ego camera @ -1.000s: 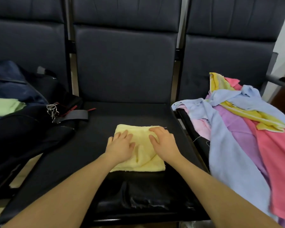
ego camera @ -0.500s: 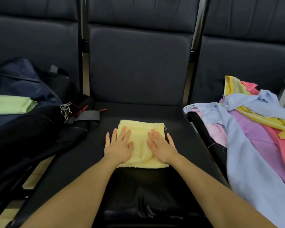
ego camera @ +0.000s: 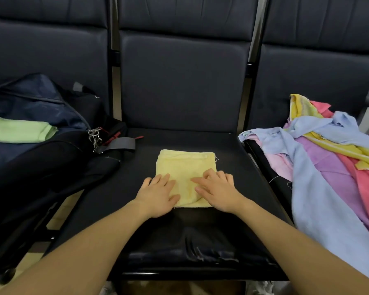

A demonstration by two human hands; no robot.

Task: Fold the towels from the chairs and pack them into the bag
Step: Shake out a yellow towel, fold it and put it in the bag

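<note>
Yellow towel [ego camera: 184, 167] near edge hidden under both hands' fingers [ego camera: 162, 180].

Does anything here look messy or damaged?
Yes: unfolded towels lie in a tangled heap on the right chair, spilling over its front edge. The middle chair seat looks wrinkled and worn at its front.

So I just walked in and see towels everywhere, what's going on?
A person is folding towels. Both hands, left hand and right hand, rest on a folded yellow towel on the middle chair seat. A green towel already lies in the dark bag; an unfolded pile waits on the right chair.
</note>
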